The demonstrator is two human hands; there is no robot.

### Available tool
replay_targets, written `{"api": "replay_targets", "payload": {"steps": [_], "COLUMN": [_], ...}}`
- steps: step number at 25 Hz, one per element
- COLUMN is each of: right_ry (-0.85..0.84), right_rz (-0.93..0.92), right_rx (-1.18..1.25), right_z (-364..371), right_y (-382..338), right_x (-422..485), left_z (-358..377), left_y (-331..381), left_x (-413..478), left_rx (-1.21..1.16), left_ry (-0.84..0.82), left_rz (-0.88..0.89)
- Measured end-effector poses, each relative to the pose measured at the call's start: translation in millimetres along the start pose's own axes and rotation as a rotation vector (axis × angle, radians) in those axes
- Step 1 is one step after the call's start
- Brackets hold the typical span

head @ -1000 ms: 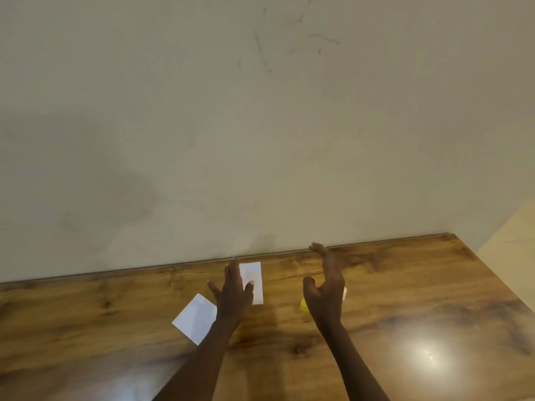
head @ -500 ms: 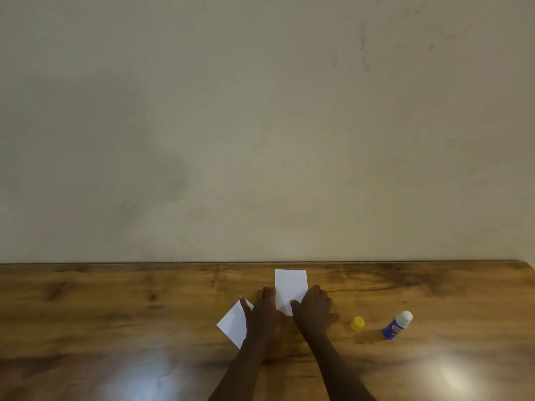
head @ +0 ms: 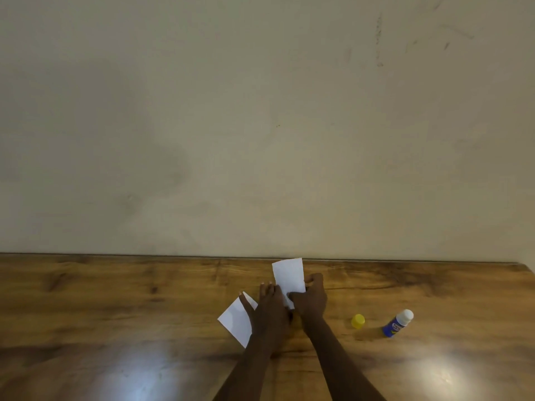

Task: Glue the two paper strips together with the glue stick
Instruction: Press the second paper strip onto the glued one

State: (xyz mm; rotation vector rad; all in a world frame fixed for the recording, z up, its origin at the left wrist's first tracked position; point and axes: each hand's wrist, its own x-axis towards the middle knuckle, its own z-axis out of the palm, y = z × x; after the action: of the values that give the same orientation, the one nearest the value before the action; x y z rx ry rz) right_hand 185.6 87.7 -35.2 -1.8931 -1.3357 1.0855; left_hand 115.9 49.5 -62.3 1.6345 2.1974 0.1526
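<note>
Two white paper strips lie on the wooden table [head: 115,299]. The far strip [head: 288,274] sits near the wall, and my right hand [head: 311,298] pinches its near right edge with curled fingers. The near strip [head: 236,321] lies angled at the left, partly under my left hand [head: 270,311], which rests flat with fingers spread. The blue glue stick [head: 398,323] lies uncapped on its side to the right, white tip pointing away. Its yellow cap [head: 358,321] stands beside it, between the stick and my right hand.
A plain beige wall [head: 260,125] rises straight from the table's far edge. The table's right corner [head: 524,270] shows at the far right. Bright light reflections glare on the near tabletop.
My right hand has closed on the far strip's edge, which has shifted slightly. The view tilted down and left over the second; the glue stick and cap came into sight.
</note>
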Motion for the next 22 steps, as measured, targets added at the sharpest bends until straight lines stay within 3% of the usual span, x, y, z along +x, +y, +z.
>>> {"api": "replay_targets", "payload": {"steps": [5,9,13,22], "right_ry": [-0.054,-0.221,-0.266,-0.360], "right_rz": [-0.244,-0.215,-0.159,-0.122], "right_rx": [0.267,0.326,0.247,0.065], "right_z": [-27,-16,6,10], "right_y": [-23,-25,-9,16], "right_x": [3,-18,-37,-45], "left_z": [-33,-33,-17,7], "left_y": [-48,-105,-121,-123], "left_x": [-8,-33,-52,-65], "left_rx": [-0.389,-0.500,-0.512,-0.248], "left_ry": [0.232,0.314,0.338,0.397], "left_rz": [-0.189,-0.392,-0.287,-0.048]}}
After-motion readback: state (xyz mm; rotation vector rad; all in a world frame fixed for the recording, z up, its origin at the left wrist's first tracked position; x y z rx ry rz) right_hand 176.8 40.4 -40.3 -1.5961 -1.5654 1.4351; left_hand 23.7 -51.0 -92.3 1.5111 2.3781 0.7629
